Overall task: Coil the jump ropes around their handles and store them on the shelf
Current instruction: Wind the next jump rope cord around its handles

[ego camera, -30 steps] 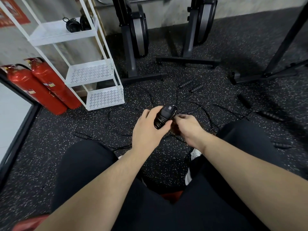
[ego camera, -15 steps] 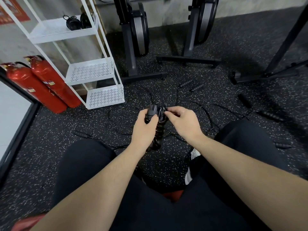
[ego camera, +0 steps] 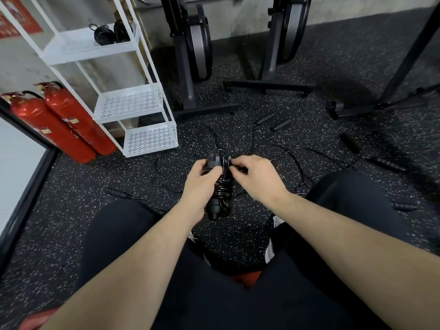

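My left hand (ego camera: 198, 184) grips a pair of black jump rope handles (ego camera: 220, 198) held upright over the floor, with black cord wound round them. My right hand (ego camera: 254, 177) pinches the cord at the top of the bundle. Several more black handles lie on the floor, such as one (ego camera: 264, 119) behind and one (ego camera: 116, 192) at the left, joined by loose black cords (ego camera: 295, 151). The white shelf unit (ego camera: 133, 46) stands at the back left. Two coiled ropes (ego camera: 104, 34) sit on its top tier.
Two red fire extinguishers (ego camera: 59, 125) lean beside the shelf unit. Black exercise machine stands (ego camera: 190, 67) rise behind the ropes, and another frame (ego camera: 381, 106) sits at the right. My legs in black trousers fill the foreground. The floor is black speckled rubber.
The handle bundle has swung from pointing forward to upright in my left hand. My right hand has risen from beside the bundle to its top end, pinching the cord there.
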Demonstrator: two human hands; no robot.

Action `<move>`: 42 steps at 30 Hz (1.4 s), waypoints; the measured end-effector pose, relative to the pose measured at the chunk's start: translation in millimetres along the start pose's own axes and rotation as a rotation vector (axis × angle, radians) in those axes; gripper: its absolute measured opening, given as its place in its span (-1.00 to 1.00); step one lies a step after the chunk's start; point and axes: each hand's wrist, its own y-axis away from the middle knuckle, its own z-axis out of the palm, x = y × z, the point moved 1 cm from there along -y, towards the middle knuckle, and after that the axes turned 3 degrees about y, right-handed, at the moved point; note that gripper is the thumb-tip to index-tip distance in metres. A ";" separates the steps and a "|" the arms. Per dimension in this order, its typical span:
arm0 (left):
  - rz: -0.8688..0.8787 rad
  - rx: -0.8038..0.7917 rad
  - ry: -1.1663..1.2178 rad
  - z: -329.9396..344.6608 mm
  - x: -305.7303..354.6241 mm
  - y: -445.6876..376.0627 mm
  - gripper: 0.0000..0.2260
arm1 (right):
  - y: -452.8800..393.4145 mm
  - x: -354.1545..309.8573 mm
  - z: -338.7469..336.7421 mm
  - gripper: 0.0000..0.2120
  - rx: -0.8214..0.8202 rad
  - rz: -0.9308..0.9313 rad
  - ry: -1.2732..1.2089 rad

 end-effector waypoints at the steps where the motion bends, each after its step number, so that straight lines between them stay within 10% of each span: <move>1: 0.007 0.000 -0.008 -1.0 0.3 -0.7 -0.85 | -0.4 0.3 -0.3 -0.77 -0.009 -0.001 0.012; 22: -0.183 -0.218 0.097 -9.6 3.5 -4.5 -0.84 | 1.2 4.0 -10.9 -0.84 -0.052 -0.085 -0.102; 42: -0.128 -0.103 -0.038 -1.4 -0.7 -2.6 -0.77 | -6.6 11.6 -0.7 -0.85 0.015 0.043 -0.163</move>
